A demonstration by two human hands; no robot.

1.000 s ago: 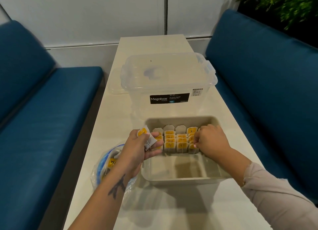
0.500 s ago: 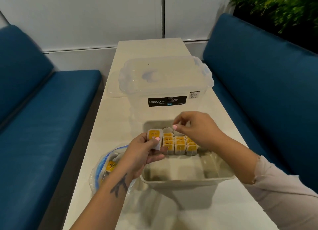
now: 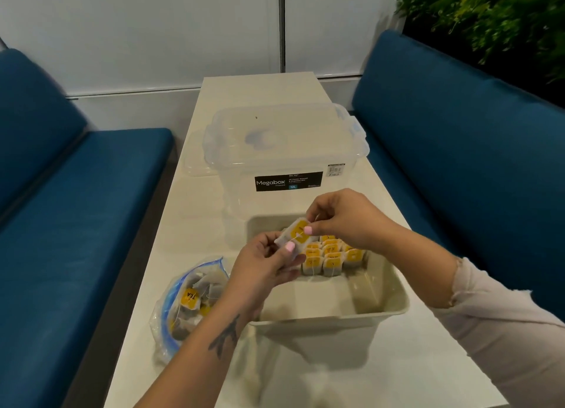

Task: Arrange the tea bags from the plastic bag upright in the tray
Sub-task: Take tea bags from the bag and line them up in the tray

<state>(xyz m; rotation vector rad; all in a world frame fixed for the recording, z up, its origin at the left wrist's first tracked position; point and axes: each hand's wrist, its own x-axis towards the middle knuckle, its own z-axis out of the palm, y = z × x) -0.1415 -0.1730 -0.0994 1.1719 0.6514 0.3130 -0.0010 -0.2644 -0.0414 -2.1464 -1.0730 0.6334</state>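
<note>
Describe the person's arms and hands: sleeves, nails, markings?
The left hand has pale pink polished nails, and its forearm is bare, with a dark tattoo on the inner side. The right hand has the same pink polish; its arm wears a pale pinkish-beige long sleeve with a frayed cuff, pushed up the forearm. No rings or watch show.

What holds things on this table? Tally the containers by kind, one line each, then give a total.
Clear storage box: 1
Beige tray: 1
Plastic bag: 1
Total: 3
</note>
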